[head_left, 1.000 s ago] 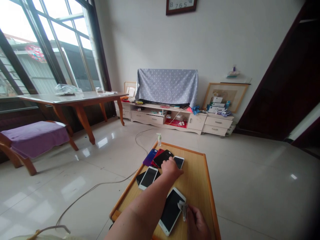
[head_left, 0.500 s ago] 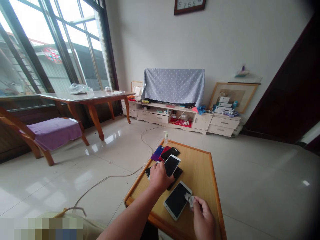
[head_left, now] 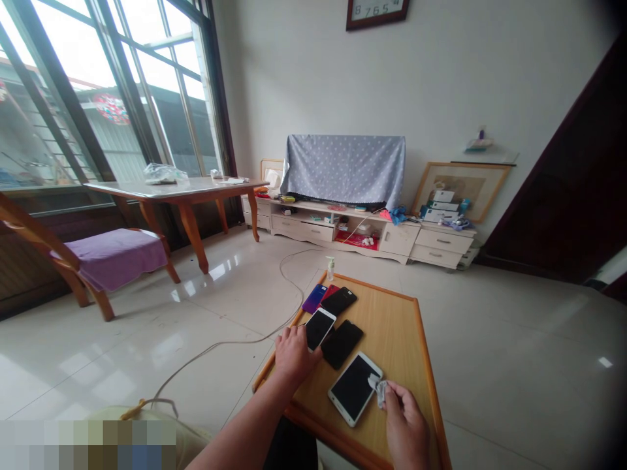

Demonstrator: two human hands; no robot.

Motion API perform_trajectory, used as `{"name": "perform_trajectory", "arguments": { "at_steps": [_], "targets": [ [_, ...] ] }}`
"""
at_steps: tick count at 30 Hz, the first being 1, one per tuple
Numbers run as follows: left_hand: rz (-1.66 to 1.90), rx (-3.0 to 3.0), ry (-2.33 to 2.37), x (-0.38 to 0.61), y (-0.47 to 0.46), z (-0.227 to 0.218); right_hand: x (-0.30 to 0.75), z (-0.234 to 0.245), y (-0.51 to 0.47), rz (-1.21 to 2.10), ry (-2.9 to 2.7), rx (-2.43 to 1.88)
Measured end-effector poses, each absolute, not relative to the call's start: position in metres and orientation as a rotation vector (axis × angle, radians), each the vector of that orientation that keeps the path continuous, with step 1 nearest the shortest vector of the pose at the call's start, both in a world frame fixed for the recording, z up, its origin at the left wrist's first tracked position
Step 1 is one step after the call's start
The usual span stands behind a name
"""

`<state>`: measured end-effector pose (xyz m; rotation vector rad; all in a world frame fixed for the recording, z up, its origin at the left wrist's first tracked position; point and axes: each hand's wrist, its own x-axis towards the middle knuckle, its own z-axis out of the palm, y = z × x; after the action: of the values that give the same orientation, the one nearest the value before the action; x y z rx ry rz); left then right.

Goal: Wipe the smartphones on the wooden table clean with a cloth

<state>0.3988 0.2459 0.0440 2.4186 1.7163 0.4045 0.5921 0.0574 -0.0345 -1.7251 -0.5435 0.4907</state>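
Note:
My left hand [head_left: 294, 358] grips a white-framed phone [head_left: 321, 328] by its near left end, thumb and fingers along its edges. This phone is low over the left side of the small wooden table [head_left: 392, 326]; I cannot tell whether it touches what is below. Between my fingers and thumb, my right hand [head_left: 406, 424] pinches a crumpled greyish cloth or wipe [head_left: 379, 391]. The cloth lies against the right edge of a larger white phone [head_left: 356, 390], which rests screen up. A black phone [head_left: 343, 344] lies just beyond it.
At the table's far left lie a purple-blue phone [head_left: 314, 298], a partly covered red phone [head_left: 329, 294] and another black phone [head_left: 339, 300]. A small pump bottle [head_left: 330, 267] stands at the far corner. A cable [head_left: 230, 342] crosses the floor on the left.
My left hand has moved left and lowered the white phone away from the black phone, which now shows fully. The right hand stays with the cloth at the larger phone's edge.

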Motion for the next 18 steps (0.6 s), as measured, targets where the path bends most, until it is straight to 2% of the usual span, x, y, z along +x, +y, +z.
{"name": "perform_trajectory", "arguments": {
  "at_steps": [7, 18],
  "targets": [
    [0.424, 2.454, 1.713, 0.402, 0.245, 0.047, 0.593, -0.040, 0.057, 0.493, -0.556, -1.716],
    [0.420, 2.618, 1.347, 0.459, 0.225, 0.050, 0.593, -0.039, 0.060, 0.458, -0.565, -1.730]
  ]
}}
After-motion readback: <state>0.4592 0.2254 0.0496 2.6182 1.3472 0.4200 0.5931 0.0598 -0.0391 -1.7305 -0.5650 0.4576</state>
